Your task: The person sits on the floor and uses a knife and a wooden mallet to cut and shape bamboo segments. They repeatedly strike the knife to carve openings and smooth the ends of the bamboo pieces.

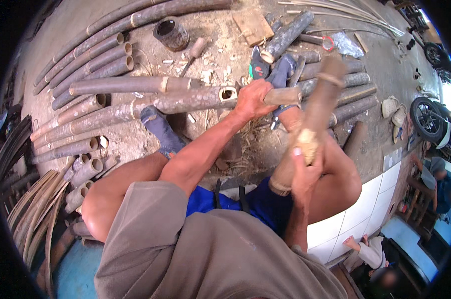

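Note:
My left hand (254, 101) is wrapped round a chisel (283, 96), whose wooden handle sticks out to the right of the fist. Most of its blade is hidden; a short dark strip shows left of the hand, beside a square-cut hole in a long bamboo pole (180, 101). In my right hand (305, 172) is a thick club-like wooden mallet (322, 104), raised and tilted, its upper end blurred. A pale worn patch shows on it just above my thumb. The pole lies across the floor in front of me, past my left foot (160, 130).
Bamboo poles (98, 50) lie at the left, with split strips (36, 214) nearer. A second chisel (194, 52), a bamboo cup (170, 34) and chips lie ahead. Right are more bamboo lengths (350, 94), sandals (392, 109), a motorcycle wheel (428, 118) and other people.

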### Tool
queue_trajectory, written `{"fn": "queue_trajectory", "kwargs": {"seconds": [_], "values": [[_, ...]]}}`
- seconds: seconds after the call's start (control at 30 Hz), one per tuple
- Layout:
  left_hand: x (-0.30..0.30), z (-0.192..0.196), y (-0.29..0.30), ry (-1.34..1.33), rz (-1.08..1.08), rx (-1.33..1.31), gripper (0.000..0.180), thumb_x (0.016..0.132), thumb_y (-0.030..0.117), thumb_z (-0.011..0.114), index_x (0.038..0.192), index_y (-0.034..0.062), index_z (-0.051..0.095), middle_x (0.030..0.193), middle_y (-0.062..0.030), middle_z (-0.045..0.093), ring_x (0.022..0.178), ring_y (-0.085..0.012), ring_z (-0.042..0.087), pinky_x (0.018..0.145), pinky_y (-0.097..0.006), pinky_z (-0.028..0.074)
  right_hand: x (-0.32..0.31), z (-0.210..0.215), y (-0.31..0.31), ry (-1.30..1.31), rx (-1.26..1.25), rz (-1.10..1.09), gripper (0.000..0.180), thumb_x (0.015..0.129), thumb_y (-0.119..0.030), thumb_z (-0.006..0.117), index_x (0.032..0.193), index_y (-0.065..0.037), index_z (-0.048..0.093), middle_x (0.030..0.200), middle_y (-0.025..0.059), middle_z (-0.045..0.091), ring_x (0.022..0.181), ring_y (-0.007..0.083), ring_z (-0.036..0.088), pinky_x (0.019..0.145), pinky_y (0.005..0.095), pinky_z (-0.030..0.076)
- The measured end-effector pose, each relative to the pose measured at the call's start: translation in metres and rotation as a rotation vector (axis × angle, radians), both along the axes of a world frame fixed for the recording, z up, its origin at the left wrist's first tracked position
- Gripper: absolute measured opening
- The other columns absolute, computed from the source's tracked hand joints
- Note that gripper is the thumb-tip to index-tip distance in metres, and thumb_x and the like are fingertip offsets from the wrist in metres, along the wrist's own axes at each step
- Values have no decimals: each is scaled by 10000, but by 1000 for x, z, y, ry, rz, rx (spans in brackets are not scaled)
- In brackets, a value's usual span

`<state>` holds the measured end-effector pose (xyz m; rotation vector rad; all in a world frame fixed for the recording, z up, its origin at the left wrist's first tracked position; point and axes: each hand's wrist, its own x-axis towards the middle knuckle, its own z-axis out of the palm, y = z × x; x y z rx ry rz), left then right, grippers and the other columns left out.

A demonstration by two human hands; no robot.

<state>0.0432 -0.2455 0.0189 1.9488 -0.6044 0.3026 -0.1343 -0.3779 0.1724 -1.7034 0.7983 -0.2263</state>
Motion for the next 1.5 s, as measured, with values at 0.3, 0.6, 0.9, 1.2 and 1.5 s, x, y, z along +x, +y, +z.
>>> {"fn": "queue_trajectory", "kwargs": {"seconds": [0.3,0.6,0.9,1.2,1.5], "values": [[5,-3,1,43,19,151,350,689,262,866,907,125,630,845,-99,606,821,-340,657,708,-451,540,-4,6,-7,0,-64,119,636,976,-216,682,1505,56,455,1417,197,587,1281,287,578,1120,374,423],[5,-14,4,82,11,189,396,689,319,860,924,129,605,895,-80,579,891,-316,641,721,-479,535,5,-10,-13,-56,281,54,669,980,-207,682,1533,61,417,1416,178,575,1295,245,544,1116,346,409],[32,18,35,420,413,-357,452,776,339,870,1054,29,693,971,-119,759,857,-222,735,749,-383,585,9,-14,-10,-29,283,235,697,975,-223,660,1569,23,390,1433,161,573,1249,237,578,1066,363,461],[14,50,129,490,530,-980,318,898,257,735,1034,22,568,805,-91,615,690,-189,583,675,-352,518,39,4,23,-120,226,407,752,933,-153,738,1576,21,390,1381,132,620,1233,178,596,1077,320,464],[-16,18,123,650,386,-1155,300,881,203,766,1007,8,576,703,-95,604,583,-196,555,604,-361,504,85,65,76,-192,-110,802,838,908,-172,765,1607,5,339,1437,174,606,1308,200,578,1122,347,438]]}}
